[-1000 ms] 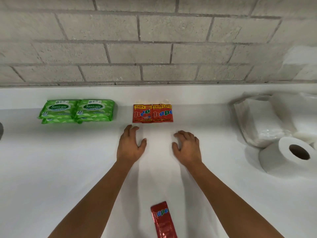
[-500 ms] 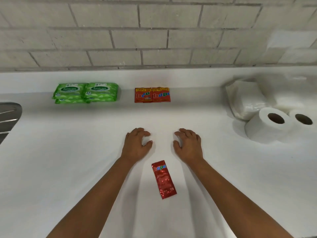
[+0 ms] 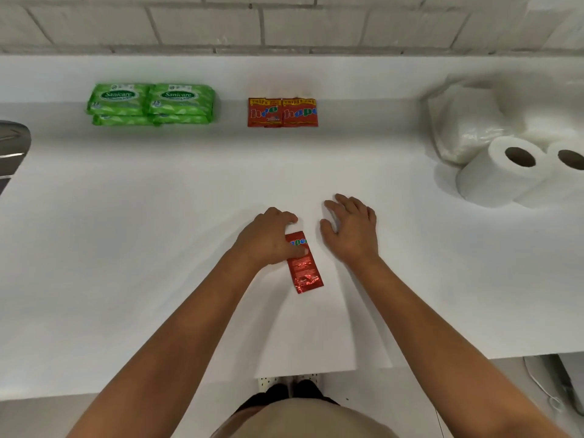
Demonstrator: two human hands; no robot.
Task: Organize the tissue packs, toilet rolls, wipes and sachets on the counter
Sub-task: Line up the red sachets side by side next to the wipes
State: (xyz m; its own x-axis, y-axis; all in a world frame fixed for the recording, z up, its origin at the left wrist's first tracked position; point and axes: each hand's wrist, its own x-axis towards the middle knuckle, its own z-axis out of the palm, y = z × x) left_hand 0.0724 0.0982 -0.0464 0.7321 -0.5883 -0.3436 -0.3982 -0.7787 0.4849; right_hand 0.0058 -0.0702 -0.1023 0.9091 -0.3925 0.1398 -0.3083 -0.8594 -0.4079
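A loose red sachet [image 3: 305, 273] lies lengthwise on the white counter [image 3: 158, 248] in front of me. My left hand [image 3: 268, 238] covers its upper left part, thumb across the sachet and fingers curled down at its top edge. To the sachet's right, my right hand [image 3: 350, 229] rests on the counter with its fingers relaxed and holds nothing. Two more red sachets [image 3: 282, 112] lie side by side at the back wall. Green wipes packs [image 3: 151, 102] are stacked in two piles at the back left.
Two toilet rolls [image 3: 499, 172] lie on their sides at the right, in front of white tissue packs in clear plastic [image 3: 464, 121]. A metal sink edge [image 3: 12, 147] shows at far left. The counter's front edge [image 3: 303, 371] runs just above my feet.
My view has tilted down and back. My left hand has pulled back from in front of the rear sachets onto the loose red sachet. My right hand has drawn back alongside it.
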